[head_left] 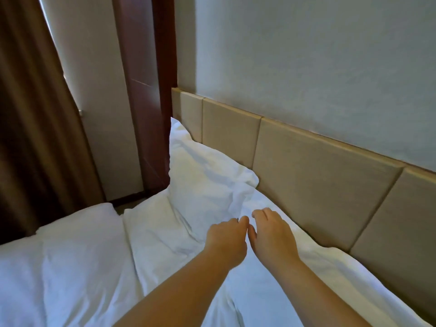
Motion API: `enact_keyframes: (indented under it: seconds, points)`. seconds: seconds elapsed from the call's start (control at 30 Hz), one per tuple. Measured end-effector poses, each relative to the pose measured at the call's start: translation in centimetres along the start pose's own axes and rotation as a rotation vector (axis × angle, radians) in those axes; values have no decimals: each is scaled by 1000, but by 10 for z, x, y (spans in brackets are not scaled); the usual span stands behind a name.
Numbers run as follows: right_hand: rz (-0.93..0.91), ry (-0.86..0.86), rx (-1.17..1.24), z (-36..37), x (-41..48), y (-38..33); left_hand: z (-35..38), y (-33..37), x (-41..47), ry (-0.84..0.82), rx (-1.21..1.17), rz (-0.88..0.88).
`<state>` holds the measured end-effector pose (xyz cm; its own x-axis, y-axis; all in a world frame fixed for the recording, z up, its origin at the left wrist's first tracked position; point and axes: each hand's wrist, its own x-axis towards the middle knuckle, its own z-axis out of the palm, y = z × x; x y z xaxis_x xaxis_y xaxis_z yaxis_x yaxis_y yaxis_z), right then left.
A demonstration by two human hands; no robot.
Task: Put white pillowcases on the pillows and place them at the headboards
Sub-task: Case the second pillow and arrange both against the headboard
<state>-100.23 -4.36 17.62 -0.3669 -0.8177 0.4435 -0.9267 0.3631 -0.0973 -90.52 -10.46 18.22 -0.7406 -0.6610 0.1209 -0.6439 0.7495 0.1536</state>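
Observation:
A pillow in a white pillowcase (207, 175) leans upright against the beige padded headboard (318, 185) at the bed's far corner. The case's loose, wrinkled end trails down toward my hands. My left hand (227, 237) reaches to that lower edge with curled fingers, thumb and forefinger pinching the fabric tip. My right hand (271, 234) is right beside it, nearly touching it. Its fingers bend loosely down over the white sheet (271, 291), holding nothing that I can see.
A puffy white duvet or second pillow (70, 251) lies at the left; I cannot tell which. Beyond the bed's corner stand a dark wood panel (146, 90) and a brown curtain (28, 114). A pale wall rises above the headboard.

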Motion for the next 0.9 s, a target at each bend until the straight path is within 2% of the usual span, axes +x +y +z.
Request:
enact_keyframes:
  seconds: [0.1, 0.3, 0.47, 0.57, 0.67, 0.77, 0.9]
  points:
    - [31, -8, -7, 7, 19, -5, 0, -19, 12, -13, 1, -50]
    - [267, -59, -150, 1, 30, 20, 3, -11, 62, -5, 0, -46]
    - [340, -229, -271, 11, 23, 36, 1, 25, 94, -168, -62, 8]
    - [365, -275, -230, 17, 22, 44, 8, 36, 102, -308, 124, -4]
    - [361, -320, -174, 17, 18, 48, 8, 40, 98, -370, 240, -2]
    - [312, -271, -108, 7, 17, 45, 2, 35, 95, -206, 192, 21]
    - [245, 44, -61, -24, 41, 43, -26, 30, 104, 76, 118, 92]
